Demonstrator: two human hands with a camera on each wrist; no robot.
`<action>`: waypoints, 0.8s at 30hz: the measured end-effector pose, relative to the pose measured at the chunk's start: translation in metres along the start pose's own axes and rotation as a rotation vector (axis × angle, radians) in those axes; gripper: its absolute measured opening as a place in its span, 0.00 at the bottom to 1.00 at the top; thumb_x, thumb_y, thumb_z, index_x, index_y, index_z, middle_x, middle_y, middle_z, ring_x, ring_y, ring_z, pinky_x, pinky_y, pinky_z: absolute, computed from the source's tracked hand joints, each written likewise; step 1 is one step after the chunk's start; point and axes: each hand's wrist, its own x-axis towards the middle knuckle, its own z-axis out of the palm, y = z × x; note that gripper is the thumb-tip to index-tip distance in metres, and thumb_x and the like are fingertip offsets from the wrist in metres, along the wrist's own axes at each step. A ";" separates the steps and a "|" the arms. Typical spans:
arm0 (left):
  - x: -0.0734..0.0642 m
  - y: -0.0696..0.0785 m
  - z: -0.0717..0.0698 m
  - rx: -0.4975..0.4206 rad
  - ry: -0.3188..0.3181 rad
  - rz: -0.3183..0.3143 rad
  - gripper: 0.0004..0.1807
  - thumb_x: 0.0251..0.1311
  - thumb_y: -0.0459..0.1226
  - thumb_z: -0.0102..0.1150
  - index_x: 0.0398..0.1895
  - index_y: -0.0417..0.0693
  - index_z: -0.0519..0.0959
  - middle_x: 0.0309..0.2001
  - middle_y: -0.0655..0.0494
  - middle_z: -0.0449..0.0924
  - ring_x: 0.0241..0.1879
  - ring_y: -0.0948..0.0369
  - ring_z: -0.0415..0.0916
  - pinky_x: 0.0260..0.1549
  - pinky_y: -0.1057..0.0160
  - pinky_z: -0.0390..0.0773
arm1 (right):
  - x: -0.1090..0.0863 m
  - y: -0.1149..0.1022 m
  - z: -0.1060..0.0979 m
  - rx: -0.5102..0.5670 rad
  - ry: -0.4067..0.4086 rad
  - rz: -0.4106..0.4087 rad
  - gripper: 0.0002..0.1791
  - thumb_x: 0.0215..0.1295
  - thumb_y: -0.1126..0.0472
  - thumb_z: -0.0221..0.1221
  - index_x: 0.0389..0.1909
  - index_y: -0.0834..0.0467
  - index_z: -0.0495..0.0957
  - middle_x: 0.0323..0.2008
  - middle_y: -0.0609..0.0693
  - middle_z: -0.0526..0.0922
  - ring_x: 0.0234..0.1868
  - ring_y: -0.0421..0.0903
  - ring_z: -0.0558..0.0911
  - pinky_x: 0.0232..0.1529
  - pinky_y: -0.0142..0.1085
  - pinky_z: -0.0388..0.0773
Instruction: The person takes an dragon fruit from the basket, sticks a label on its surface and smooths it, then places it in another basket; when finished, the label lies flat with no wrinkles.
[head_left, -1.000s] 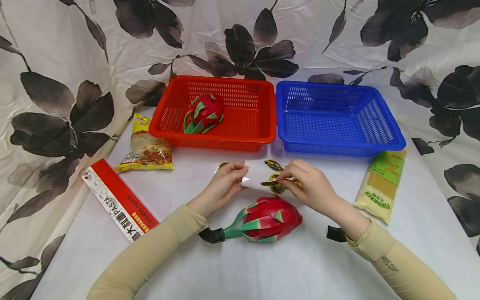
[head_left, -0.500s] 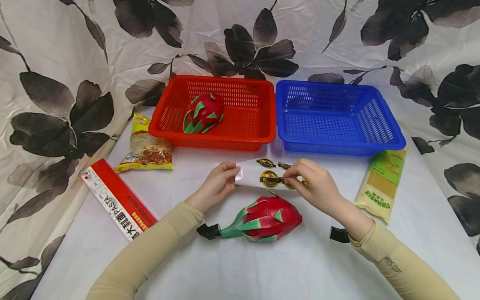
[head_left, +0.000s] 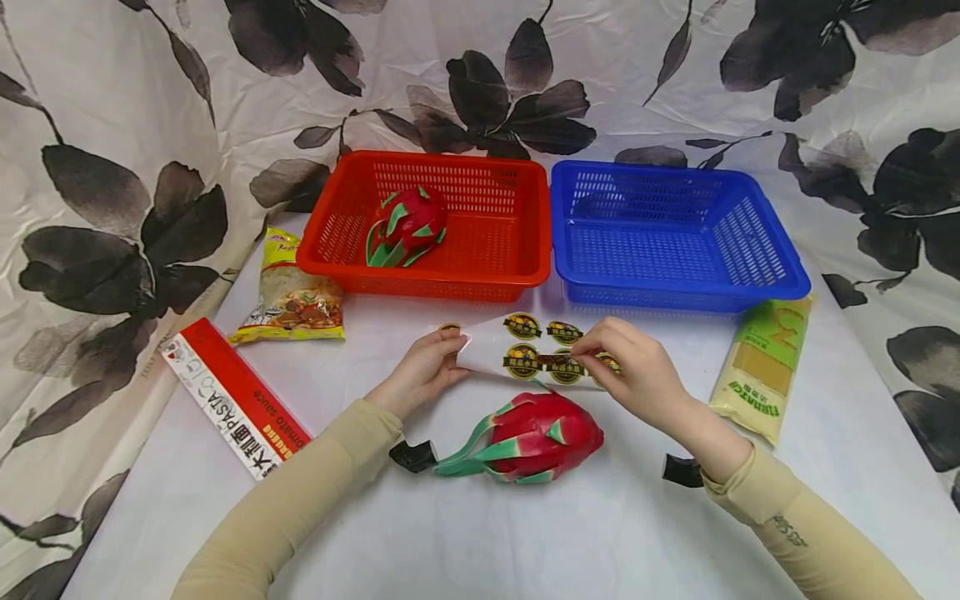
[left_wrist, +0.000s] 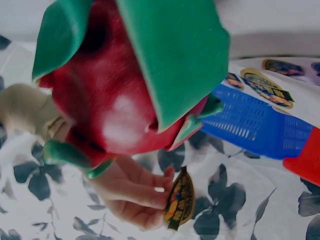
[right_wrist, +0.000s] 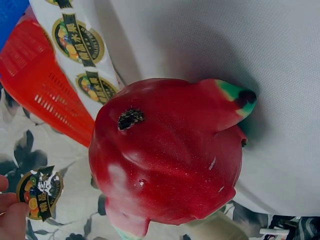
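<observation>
In the head view, my left hand (head_left: 423, 371) grips the left end of a white sheet of stickers (head_left: 487, 350) printed with black-and-gold oval fruit labels. My right hand (head_left: 630, 367) pinches one such sticker (left_wrist: 180, 200) between thumb and fingers, over the sheet's right part. Seen from the left wrist, that sticker stands off the sheet, its printed face showing. Just below the sheet a red dragon fruit (head_left: 543, 437) with green scales lies on the table, touched by neither hand. It fills much of both wrist views.
Behind the hands stand a red basket (head_left: 420, 283) holding another dragon fruit (head_left: 414, 221) and a blue basket (head_left: 675, 293). To the left lie a noodle bag (head_left: 292, 292) and a red-and-white pasta box (head_left: 236, 396). A green-and-yellow pasta packet (head_left: 765, 371) lies at right.
My left hand and the sticker sheet have shifted left, showing more printed labels. My right hand has moved slightly right, still pinching the sticker. The dragon fruits and baskets stay put.
</observation>
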 end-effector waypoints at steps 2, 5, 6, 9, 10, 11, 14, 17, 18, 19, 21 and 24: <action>0.002 -0.001 -0.001 0.024 0.009 -0.003 0.04 0.68 0.31 0.40 0.43 0.45 0.63 0.53 0.46 0.65 0.53 0.55 0.66 0.63 0.48 0.60 | -0.001 0.000 -0.001 -0.002 -0.002 0.001 0.15 0.42 0.76 0.67 0.32 0.58 0.79 0.29 0.47 0.80 0.32 0.40 0.78 0.35 0.25 0.74; 0.004 -0.002 -0.003 0.064 0.024 -0.006 0.05 0.68 0.31 0.39 0.45 0.44 0.63 0.54 0.45 0.64 0.51 0.56 0.67 0.62 0.49 0.62 | -0.001 0.000 -0.002 -0.001 -0.001 0.001 0.16 0.42 0.77 0.67 0.32 0.58 0.79 0.29 0.47 0.80 0.32 0.40 0.78 0.35 0.25 0.75; 0.005 -0.003 -0.004 0.073 0.029 -0.008 0.05 0.68 0.31 0.39 0.45 0.44 0.63 0.53 0.45 0.65 0.49 0.56 0.67 0.62 0.49 0.62 | -0.001 0.000 -0.002 -0.002 -0.001 0.002 0.16 0.42 0.77 0.67 0.31 0.58 0.79 0.29 0.47 0.80 0.32 0.40 0.78 0.35 0.25 0.75; 0.007 -0.003 -0.006 0.094 0.036 -0.009 0.05 0.68 0.31 0.40 0.45 0.44 0.63 0.52 0.46 0.65 0.45 0.59 0.69 0.61 0.50 0.63 | -0.002 0.001 -0.003 -0.001 -0.005 0.006 0.15 0.44 0.77 0.66 0.31 0.58 0.78 0.29 0.47 0.80 0.33 0.40 0.78 0.36 0.24 0.74; 0.008 -0.003 -0.007 0.095 0.039 -0.010 0.05 0.68 0.31 0.40 0.45 0.44 0.63 0.51 0.46 0.65 0.44 0.59 0.69 0.61 0.50 0.63 | -0.002 0.001 -0.003 0.000 -0.007 0.008 0.14 0.44 0.76 0.66 0.31 0.58 0.78 0.29 0.47 0.80 0.33 0.40 0.78 0.36 0.24 0.74; 0.008 -0.003 -0.008 0.094 0.041 -0.011 0.05 0.68 0.31 0.40 0.44 0.44 0.63 0.51 0.46 0.66 0.43 0.60 0.70 0.61 0.51 0.63 | -0.002 0.001 -0.003 0.000 -0.008 0.009 0.14 0.45 0.76 0.65 0.31 0.58 0.78 0.29 0.47 0.80 0.33 0.40 0.78 0.36 0.24 0.74; 0.009 -0.003 -0.009 0.104 0.047 -0.012 0.07 0.67 0.30 0.41 0.46 0.42 0.64 0.51 0.46 0.66 0.42 0.60 0.70 0.61 0.50 0.63 | -0.003 0.001 -0.003 -0.002 -0.012 0.011 0.14 0.45 0.76 0.65 0.31 0.58 0.78 0.29 0.47 0.80 0.33 0.40 0.78 0.37 0.24 0.74; 0.010 -0.003 -0.009 0.145 0.062 -0.013 0.13 0.67 0.30 0.42 0.53 0.38 0.62 0.52 0.45 0.65 0.44 0.59 0.69 0.61 0.51 0.63 | -0.004 0.002 -0.003 -0.006 -0.015 0.014 0.14 0.45 0.76 0.65 0.31 0.58 0.78 0.29 0.47 0.80 0.33 0.40 0.78 0.37 0.24 0.74; 0.009 -0.003 -0.009 0.166 0.070 -0.012 0.16 0.66 0.30 0.43 0.55 0.36 0.61 0.52 0.44 0.65 0.45 0.58 0.69 0.61 0.51 0.64 | -0.004 0.002 -0.003 -0.008 -0.016 0.015 0.15 0.44 0.76 0.65 0.31 0.58 0.78 0.29 0.47 0.80 0.33 0.40 0.78 0.37 0.23 0.74; 0.009 -0.004 -0.009 0.190 0.077 -0.009 0.18 0.66 0.30 0.43 0.58 0.34 0.60 0.53 0.44 0.65 0.46 0.57 0.69 0.61 0.51 0.64 | -0.004 0.002 -0.003 -0.011 -0.018 0.016 0.15 0.44 0.76 0.66 0.31 0.58 0.78 0.29 0.47 0.80 0.33 0.40 0.78 0.37 0.23 0.74; 0.008 -0.004 -0.009 0.238 0.091 0.001 0.22 0.66 0.30 0.44 0.61 0.32 0.59 0.55 0.43 0.64 0.48 0.56 0.67 0.61 0.52 0.64 | -0.004 0.002 -0.003 -0.014 -0.021 0.020 0.15 0.43 0.77 0.66 0.31 0.58 0.78 0.29 0.47 0.80 0.33 0.40 0.78 0.37 0.22 0.74; 0.007 -0.004 -0.009 0.282 0.110 0.026 0.23 0.65 0.30 0.44 0.63 0.31 0.59 0.57 0.41 0.63 0.50 0.55 0.66 0.61 0.52 0.65 | -0.005 0.003 -0.004 -0.017 -0.021 0.022 0.16 0.42 0.77 0.67 0.31 0.57 0.78 0.29 0.46 0.80 0.33 0.39 0.78 0.37 0.22 0.73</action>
